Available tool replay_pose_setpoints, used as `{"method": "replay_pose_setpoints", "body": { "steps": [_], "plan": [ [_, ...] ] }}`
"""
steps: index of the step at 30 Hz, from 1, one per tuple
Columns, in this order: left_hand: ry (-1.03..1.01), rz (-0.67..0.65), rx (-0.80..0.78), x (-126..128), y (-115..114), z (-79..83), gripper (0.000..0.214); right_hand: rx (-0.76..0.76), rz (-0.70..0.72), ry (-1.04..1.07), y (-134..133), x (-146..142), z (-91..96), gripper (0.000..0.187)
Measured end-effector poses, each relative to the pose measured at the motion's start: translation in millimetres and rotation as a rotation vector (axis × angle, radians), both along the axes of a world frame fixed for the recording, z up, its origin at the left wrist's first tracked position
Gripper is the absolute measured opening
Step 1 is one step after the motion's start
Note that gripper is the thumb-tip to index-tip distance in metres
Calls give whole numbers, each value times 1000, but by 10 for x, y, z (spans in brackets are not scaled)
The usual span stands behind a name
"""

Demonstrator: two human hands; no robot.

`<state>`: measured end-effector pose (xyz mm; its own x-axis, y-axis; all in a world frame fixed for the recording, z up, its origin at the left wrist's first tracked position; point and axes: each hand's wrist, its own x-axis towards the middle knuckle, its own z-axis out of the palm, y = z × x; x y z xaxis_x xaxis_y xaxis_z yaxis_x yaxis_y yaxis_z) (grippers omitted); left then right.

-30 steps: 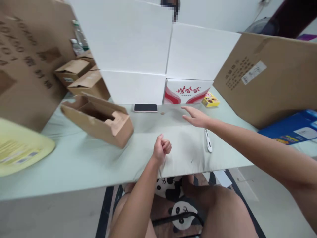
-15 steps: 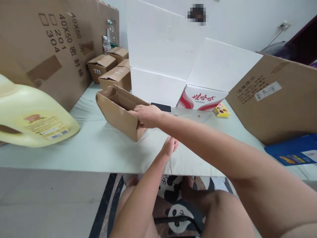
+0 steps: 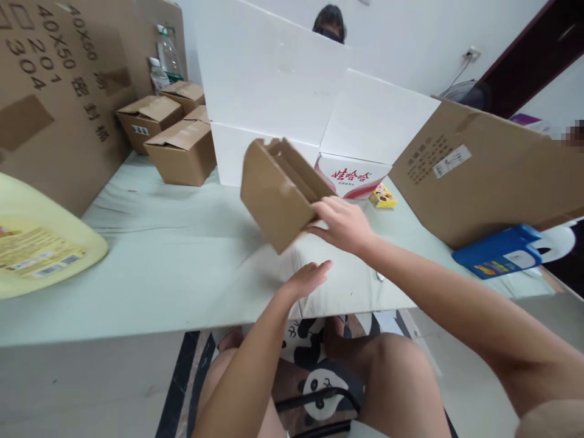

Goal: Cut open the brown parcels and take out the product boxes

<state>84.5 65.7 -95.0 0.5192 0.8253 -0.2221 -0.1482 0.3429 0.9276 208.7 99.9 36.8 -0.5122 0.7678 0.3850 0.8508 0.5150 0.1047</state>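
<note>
A small open cardboard box (image 3: pixel 277 201) is tilted and lifted off the cloth-covered table (image 3: pixel 150 261). My right hand (image 3: pixel 342 224) grips its near right end, thumb below and fingers over the edge. The box's opening faces up and to the right; its inside shows only in part. Below the box, close to the table's front edge, my left hand (image 3: pixel 308 280) holds nothing, its fingers stretched out and pointing right. A small white object (image 3: pixel 379 276) lies under my right forearm, too little of it showing to name.
White panels (image 3: pixel 269 91) stand behind, with a person's head (image 3: pixel 331 24) above them. Several closed cardboard boxes (image 3: pixel 182 152) sit at the back left. A yellow jug (image 3: pixel 45 243), a blue bottle (image 3: pixel 497 252), a small yellow box (image 3: pixel 383 196) and large cardboard sheets (image 3: pixel 493 164) surround the table.
My right hand has lifted the box and carried it to the right, tilting it. My left hand has gone from curled to stretched fingers. The view has shifted to the right.
</note>
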Motion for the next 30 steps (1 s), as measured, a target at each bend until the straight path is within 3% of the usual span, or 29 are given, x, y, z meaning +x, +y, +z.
{"method": "replay_pose_setpoints", "body": {
  "steps": [4, 7, 11, 13, 17, 24, 25, 28, 30],
  "plan": [
    [358, -7, 217, 54, -90, 16, 64, 204, -270, 189, -603, 1239, -126, 42],
    [502, -20, 324, 85, -102, -1, 65, 319, -564, 277, -945, 2119, -288, 39],
    [585, -22, 409, 177, -53, -52, 63, 127, -898, 226, -1075, 2859, -412, 32],
    [611, -4, 434, 243, -4, -91, 62, 27, -960, 191, -1009, 3045, -398, 34],
    [630, 32, 471, 364, 124, -168, 61, -81, -927, 176, -704, 3273, -334, 36],
    [602, 64, 488, 507, 260, -231, 64, -56, -932, 228, 97, 3607, -381, 28],
    [591, 57, 495, 522, 260, -242, 64, -8, -950, 248, 201, 3635, -391, 32],
    [580, 0, 533, 546, 259, -279, 65, 159, -1050, 439, 440, 3680, -459, 64],
    [579, -33, 550, 542, 269, -302, 64, 151, -1116, 663, 536, 3692, -560, 78]
  ]
}}
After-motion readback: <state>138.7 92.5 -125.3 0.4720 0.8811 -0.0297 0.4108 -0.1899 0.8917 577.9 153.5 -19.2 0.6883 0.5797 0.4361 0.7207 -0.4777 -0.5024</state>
